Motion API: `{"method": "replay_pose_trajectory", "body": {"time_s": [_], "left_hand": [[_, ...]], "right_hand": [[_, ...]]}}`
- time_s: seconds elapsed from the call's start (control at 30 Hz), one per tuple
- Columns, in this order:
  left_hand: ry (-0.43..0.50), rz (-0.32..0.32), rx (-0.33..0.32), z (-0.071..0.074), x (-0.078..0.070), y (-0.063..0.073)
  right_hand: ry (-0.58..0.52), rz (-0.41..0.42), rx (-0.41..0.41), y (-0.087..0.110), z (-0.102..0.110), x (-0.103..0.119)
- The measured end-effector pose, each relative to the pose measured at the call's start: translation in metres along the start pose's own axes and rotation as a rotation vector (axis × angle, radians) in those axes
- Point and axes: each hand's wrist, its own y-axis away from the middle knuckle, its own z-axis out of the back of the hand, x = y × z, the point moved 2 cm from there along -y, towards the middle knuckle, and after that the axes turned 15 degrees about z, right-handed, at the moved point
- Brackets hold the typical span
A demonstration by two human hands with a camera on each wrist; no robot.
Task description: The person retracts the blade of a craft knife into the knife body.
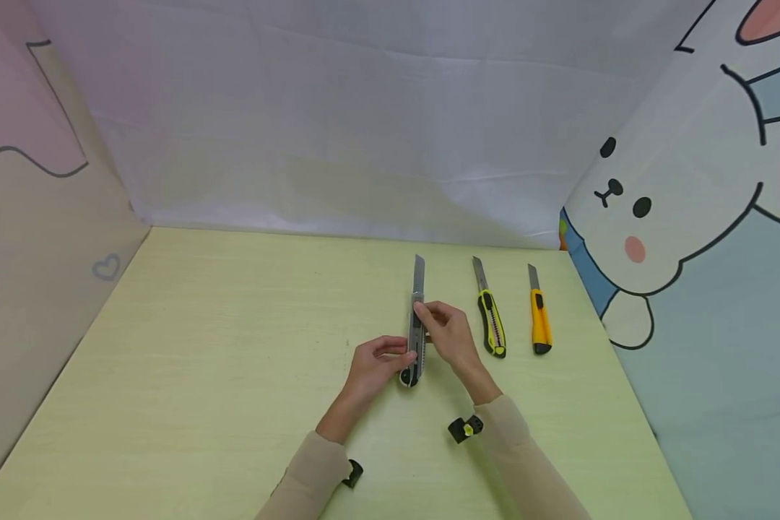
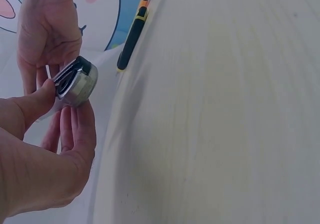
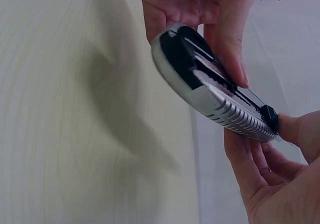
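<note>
A silver and black utility knife [image 1: 415, 339] is held up between both hands above the table, its blade [image 1: 419, 274] out and pointing away from me. My left hand [image 1: 378, 367] grips the lower handle, thumb on top and fingers beneath. Nearer the blade, my right hand [image 1: 451, 336] pinches the handle, and in the right wrist view its thumb presses the black slider [image 3: 269, 116]. To the right lie a yellow-green and black utility knife [image 1: 492, 323] and an orange utility knife [image 1: 541, 321], both with blades extended.
The pale yellow table [image 1: 201, 347] meets a white cloth backdrop [image 1: 364, 130] at its far edge. A cloth printed with a rabbit [image 1: 689, 217] hangs along the right side. Black wrist devices [image 1: 466, 429] sit by both sleeves.
</note>
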Motion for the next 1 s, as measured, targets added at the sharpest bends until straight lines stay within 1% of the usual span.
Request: {"method": "replay_pose_trajectory", "body": {"time_s": [0.43,0.6,0.77,1.0], "left_hand": [[0.009,0.027,-0.005,0.002,0.0,0.002],[0.013,0.026,-0.006,0.003,0.0,0.002],[0.007,0.041,0.001,0.005,0.001,-0.001],[0.038,0.037,0.022,0.006,0.002,-0.003]], "right_hand": [[-0.005,-0.008,0.018,0.001,0.0,0.002],[-0.006,0.002,0.036,0.001,0.0,0.002],[-0.023,0.015,0.057,0.001,-0.001,0.002],[-0.023,-0.005,0.101,0.007,0.001,0.04]]}}
